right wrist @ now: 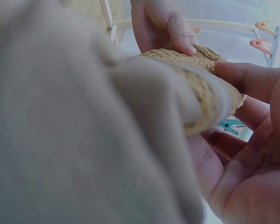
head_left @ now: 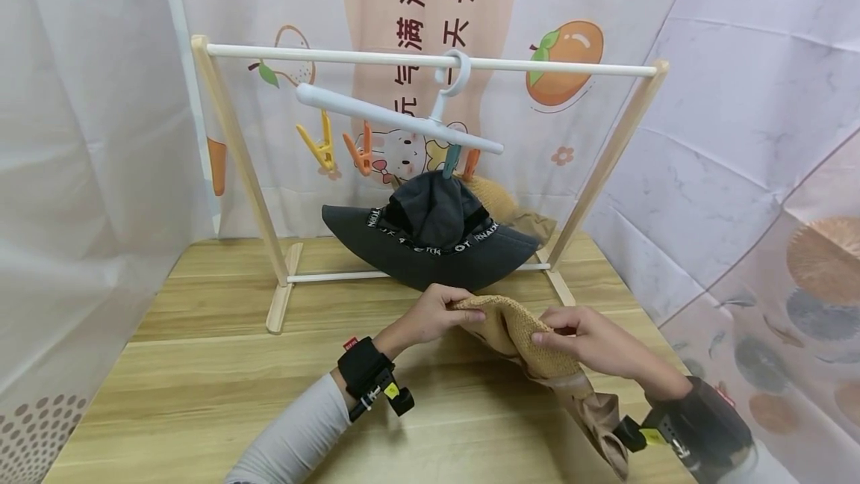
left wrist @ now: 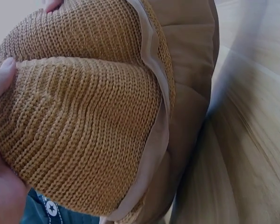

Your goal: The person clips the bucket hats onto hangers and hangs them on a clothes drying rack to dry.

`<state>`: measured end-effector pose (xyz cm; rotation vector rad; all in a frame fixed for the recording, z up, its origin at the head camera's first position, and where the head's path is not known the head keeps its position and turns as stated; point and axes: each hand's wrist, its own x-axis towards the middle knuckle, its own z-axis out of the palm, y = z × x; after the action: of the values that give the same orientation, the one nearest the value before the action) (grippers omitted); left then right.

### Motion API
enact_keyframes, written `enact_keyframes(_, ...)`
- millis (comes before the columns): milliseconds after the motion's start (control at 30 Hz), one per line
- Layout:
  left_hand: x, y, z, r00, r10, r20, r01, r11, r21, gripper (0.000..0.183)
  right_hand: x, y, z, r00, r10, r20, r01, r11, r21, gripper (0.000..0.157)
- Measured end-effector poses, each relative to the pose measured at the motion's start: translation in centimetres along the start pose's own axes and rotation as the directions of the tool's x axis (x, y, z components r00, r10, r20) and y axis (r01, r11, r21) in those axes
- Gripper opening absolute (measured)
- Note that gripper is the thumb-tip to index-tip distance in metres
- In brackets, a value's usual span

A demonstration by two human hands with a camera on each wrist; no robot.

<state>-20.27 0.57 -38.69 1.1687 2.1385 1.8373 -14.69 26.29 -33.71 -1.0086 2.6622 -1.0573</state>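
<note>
Both hands hold a tan knitted hat with a brown cloth brim (head_left: 520, 331) above the table, in front of the rack. My left hand (head_left: 437, 314) pinches the far left edge of the knit between thumb and fingers. At the other side my right hand (head_left: 591, 338) pinches the knit with its thumb on top. The brown brim hangs down toward the table at the right. Ribbed knit (left wrist: 84, 130) and a pale inner band (left wrist: 151, 154) fill the left wrist view. In the right wrist view, blurred brim cloth (right wrist: 84, 130) covers much of the scene.
A wooden rack with a white rod (head_left: 322, 55) bears a tilted pale blue hanger (head_left: 396, 119). Yellow (head_left: 324, 146) and orange clips (head_left: 363, 151) hang from it. A teal clip (head_left: 451, 161) holds a dark bucket hat (head_left: 437, 245); behind it hangs another tan hat (head_left: 493, 196).
</note>
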Motion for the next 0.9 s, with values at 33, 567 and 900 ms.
enact_keyframes(33, 0.0, 0.0, 0.0, 1.0, 0.005, -0.012, -0.005, 1.0, -0.009, 0.009, 0.1, 0.0, 0.0, 1.0, 0.005, -0.001, -0.005, 1.0, -0.001, 0.031)
enact_keyframes(567, 0.7, 2.2, -0.6, 0.981, 0.09, -0.174, -0.089, 0.996, 0.011, 0.012, 0.9, -0.8, -0.9, 0.997, -0.072, -0.038, 0.07, 0.997, -0.04, 0.032)
enact_keyframes(900, 0.2, 3.5, -1.0, 0.977, 0.06, -0.207, -0.054, 0.998, 0.031, 0.011, 1.4, -1.2, -1.1, 1.0, -0.014, -0.009, 0.014, 1.0, -0.004, 0.024)
